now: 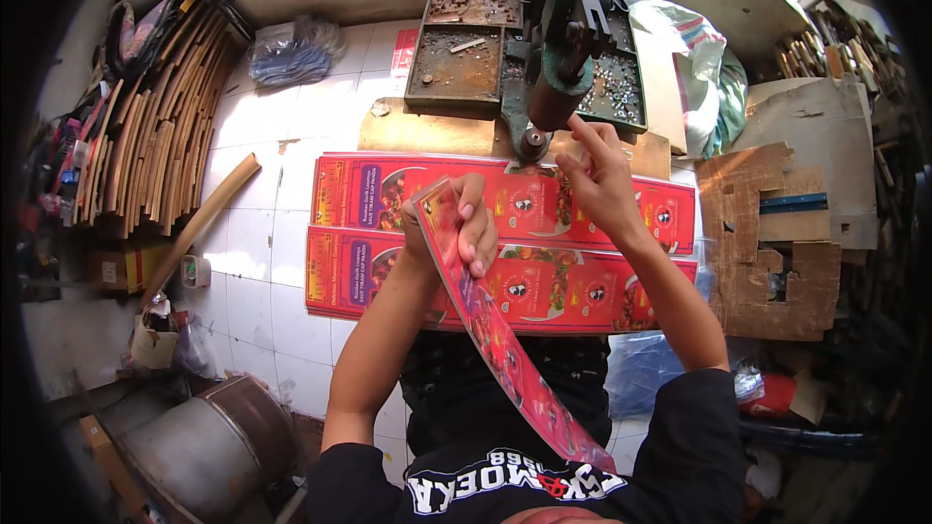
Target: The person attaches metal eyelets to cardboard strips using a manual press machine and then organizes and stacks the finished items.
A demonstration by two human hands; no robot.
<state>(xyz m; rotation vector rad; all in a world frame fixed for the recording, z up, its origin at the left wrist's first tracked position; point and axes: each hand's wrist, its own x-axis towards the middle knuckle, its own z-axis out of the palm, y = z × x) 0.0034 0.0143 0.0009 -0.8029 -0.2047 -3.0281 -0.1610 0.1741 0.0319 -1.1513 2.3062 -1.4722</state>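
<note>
My left hand (464, 228) is closed round one end of a long red printed plastic strip (500, 349). From there the strip slants down to the right across my lap. My right hand (600, 180) is at the green hand press (558, 87), fingers apart, fingertips close beside the press's upper cylinder. Nothing shows between those fingers, though anything tiny there would be too small to see. Under both hands lie two stacks of red printed strips, a far stack (519, 196) and a near stack (573, 293). The press's round lower die (533, 142) stands just beyond the far stack.
Metal trays (454, 63) with small rings flank the press. At left, cardboard sheets (160, 116) stand stacked near a bent tan strip (209, 218) and a metal drum (214, 437). Cut cardboard (767, 281) lies at right, with a white sack (684, 29) behind.
</note>
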